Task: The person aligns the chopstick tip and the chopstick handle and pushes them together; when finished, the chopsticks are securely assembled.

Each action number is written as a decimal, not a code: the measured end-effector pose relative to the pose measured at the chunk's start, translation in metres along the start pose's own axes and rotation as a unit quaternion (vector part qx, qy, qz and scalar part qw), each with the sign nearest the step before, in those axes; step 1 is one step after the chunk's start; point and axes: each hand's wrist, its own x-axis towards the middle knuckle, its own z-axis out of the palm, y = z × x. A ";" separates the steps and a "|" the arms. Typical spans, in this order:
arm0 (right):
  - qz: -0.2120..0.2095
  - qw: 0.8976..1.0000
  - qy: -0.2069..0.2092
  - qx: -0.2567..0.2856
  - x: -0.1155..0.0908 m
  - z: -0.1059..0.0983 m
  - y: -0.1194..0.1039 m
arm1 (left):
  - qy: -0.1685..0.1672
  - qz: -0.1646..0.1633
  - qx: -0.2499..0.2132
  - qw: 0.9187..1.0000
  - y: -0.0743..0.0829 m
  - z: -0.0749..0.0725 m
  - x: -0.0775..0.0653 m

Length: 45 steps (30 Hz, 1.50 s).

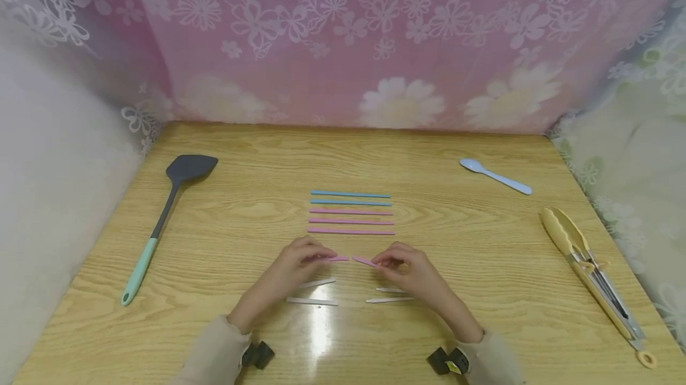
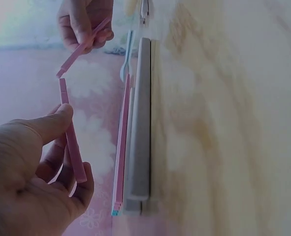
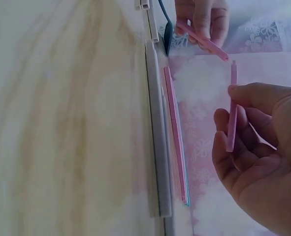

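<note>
My left hand (image 1: 297, 263) pinches a short pink stick (image 2: 74, 142) between thumb and fingers, above the near middle of the table. Another short pink stick (image 3: 233, 118), with a narrow peg at its tip, is held the same way by my right hand (image 1: 411, 267). The two sticks point end to end, a small gap between their tips. Below my left hand lie two short grey sticks (image 1: 312, 301), and two more grey sticks (image 1: 390, 300) lie below the right one. Just beyond the hands are parallel rows of long sticks: three pink sticks (image 1: 351, 222) and two blue sticks (image 1: 351, 202).
On the left lies a spatula (image 1: 166, 209) with a dark head and mint handle. A pale blue spoon (image 1: 495, 177) is at the back right, and yellow-tipped tongs (image 1: 592, 278) lie along the right edge. A pink floral curtain (image 1: 348, 46) hangs behind the table.
</note>
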 end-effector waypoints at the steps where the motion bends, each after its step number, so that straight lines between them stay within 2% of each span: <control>1: -0.004 1.000 0.002 0.000 0.000 0.001 -0.001 | -0.001 -0.002 -0.003 1.000 0.001 0.001 0.000; 10: -0.001 1.000 0.005 0.002 -0.001 0.002 -0.006 | 0.003 -0.006 -0.015 1.000 0.004 0.004 0.001; 17: -0.001 1.000 0.012 -0.016 0.000 0.002 -0.004 | -0.010 -0.010 -0.010 1.000 0.003 0.003 0.000; 28: -0.014 0.999 0.035 -0.026 0.002 0.002 -0.009 | -0.022 0.016 -0.011 1.000 0.008 0.002 0.002; 36: -0.050 0.997 0.042 -0.029 0.000 0.003 -0.017 | -0.016 0.062 -0.002 0.998 0.014 -0.002 0.002; 39: -0.072 0.996 0.047 -0.034 -0.001 0.004 -0.019 | -0.014 0.069 0.003 0.998 0.017 -0.001 0.002; 42: -0.089 0.994 0.056 -0.041 -0.001 0.005 -0.021 | -0.010 0.063 0.004 0.998 0.019 -0.001 0.001; 45: -0.107 0.990 0.068 -0.055 -0.002 0.006 -0.022 | -0.001 0.074 0.001 0.997 0.020 -0.001 0.002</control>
